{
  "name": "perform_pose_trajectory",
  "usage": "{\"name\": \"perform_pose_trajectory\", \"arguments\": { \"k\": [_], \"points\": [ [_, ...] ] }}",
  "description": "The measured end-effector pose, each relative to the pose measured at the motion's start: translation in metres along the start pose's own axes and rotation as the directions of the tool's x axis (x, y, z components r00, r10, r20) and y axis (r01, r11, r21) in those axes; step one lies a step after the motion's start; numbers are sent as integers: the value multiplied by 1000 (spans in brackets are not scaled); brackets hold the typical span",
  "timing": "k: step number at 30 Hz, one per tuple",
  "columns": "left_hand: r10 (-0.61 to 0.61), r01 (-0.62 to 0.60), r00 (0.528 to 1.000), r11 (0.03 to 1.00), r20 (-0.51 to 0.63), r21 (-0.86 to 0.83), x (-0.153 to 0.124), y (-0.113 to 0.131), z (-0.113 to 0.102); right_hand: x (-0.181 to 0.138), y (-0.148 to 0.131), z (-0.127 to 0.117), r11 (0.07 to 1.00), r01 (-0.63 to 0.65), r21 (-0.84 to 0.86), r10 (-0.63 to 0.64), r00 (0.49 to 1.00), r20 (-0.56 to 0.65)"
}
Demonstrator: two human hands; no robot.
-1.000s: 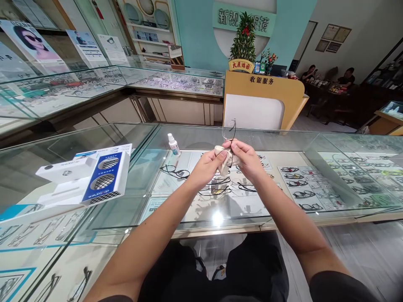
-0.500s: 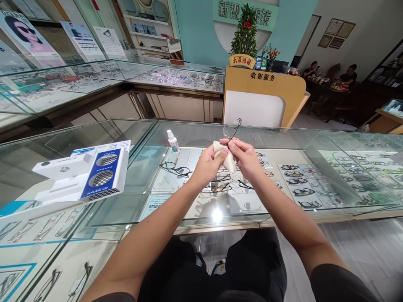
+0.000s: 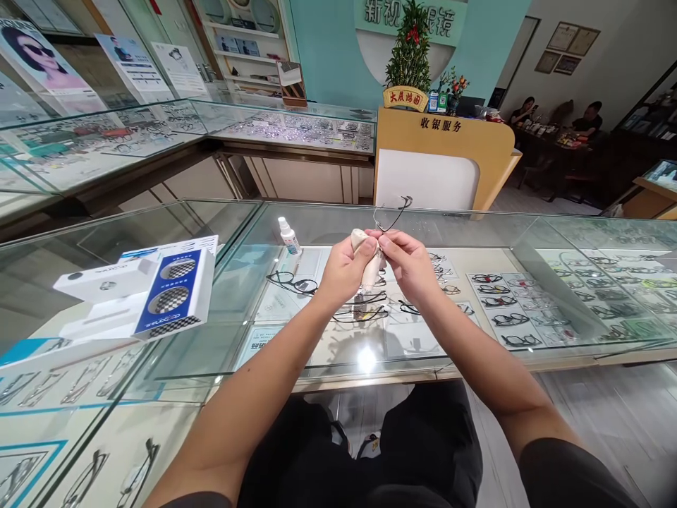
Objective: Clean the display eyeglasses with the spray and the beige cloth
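Note:
My left hand is closed on a cream cleaning cloth, which hangs down between the two hands. Close beside it, my right hand pinches a pair of glasses; a thin dark temple sticks up past the fingertips. Fingers and cloth hide most of the frame and its lenses. Both hands are above the glass counter. To their left stands a white spray bottle, upright on the glass, and nearer me lie black-framed glasses.
An opened white and blue box sits on the counter at left. Rows of glasses show under the glass at right. Beyond is a wooden cash desk with a plant. Two people sit at the far right.
The cloth has been drawn up and bunched more tightly in my left hand. The glasses have turned slightly, their temple tip now a little further right.

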State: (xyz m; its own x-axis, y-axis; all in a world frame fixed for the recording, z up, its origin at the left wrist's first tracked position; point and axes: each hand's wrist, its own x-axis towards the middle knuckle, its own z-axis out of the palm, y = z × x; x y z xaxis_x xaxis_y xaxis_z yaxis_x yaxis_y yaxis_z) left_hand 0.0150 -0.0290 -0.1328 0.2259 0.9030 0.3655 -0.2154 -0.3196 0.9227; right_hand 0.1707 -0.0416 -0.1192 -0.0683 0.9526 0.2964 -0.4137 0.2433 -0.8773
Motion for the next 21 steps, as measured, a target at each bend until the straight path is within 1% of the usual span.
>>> {"name": "perform_pose_trajectory", "arguments": {
  "k": [1, 2, 5, 6, 7, 11, 12, 14, 17, 18, 19, 21],
  "points": [
    [5, -5, 1000, 1000, -26, 12, 0, 1, 1, 0, 0, 0, 1000, 10, -15, -10, 1000, 4],
    [-2, 2, 1000, 1000, -20, 21, 0, 2, 1, 0, 0, -1, 999, 6, -34, -6, 1000, -3],
    [-54, 53, 992, 998, 112, 17, 1, 5, -3, 1, 0, -3, 996, -56, -73, 52, 997, -48],
    [-58, 58, 988, 998, 140, 8, 1, 6, -4, 1, 0, -3, 995, -66, -70, 63, 997, -55],
    [-54, 55, 988, 998, 143, -2, 1, 7, -4, 1, 0, -2, 996, -61, -61, 58, 997, -53],
    [-15, 15, 1000, 1000, 21, -8, 0, 9, -1, -1, 1, 2, 998, 35, -48, -36, 999, -9],
    [-10, 10, 1000, 1000, 10, -1, 0, 9, -1, -1, 1, 1, 997, 42, -60, -42, 999, -8],
    [-14, 13, 999, 1000, 33, 9, 0, 8, -1, 0, 2, -1, 996, 23, -91, -25, 999, -24],
    [-44, 45, 989, 999, 139, -5, 0, 7, -2, 1, 2, -6, 992, -19, -123, 11, 998, -68],
    [-41, 43, 987, 999, 156, -11, -1, 6, -1, 1, 2, -6, 992, -21, -127, 12, 997, -74],
    [-35, 37, 988, 999, 153, -16, -1, 5, 0, 1, 3, -5, 992, -15, -126, 5, 997, -73],
    [-13, 15, 996, 1000, 91, -15, -1, 4, 2, 0, 3, -3, 993, 16, -118, -22, 998, -52]
  ]
}}
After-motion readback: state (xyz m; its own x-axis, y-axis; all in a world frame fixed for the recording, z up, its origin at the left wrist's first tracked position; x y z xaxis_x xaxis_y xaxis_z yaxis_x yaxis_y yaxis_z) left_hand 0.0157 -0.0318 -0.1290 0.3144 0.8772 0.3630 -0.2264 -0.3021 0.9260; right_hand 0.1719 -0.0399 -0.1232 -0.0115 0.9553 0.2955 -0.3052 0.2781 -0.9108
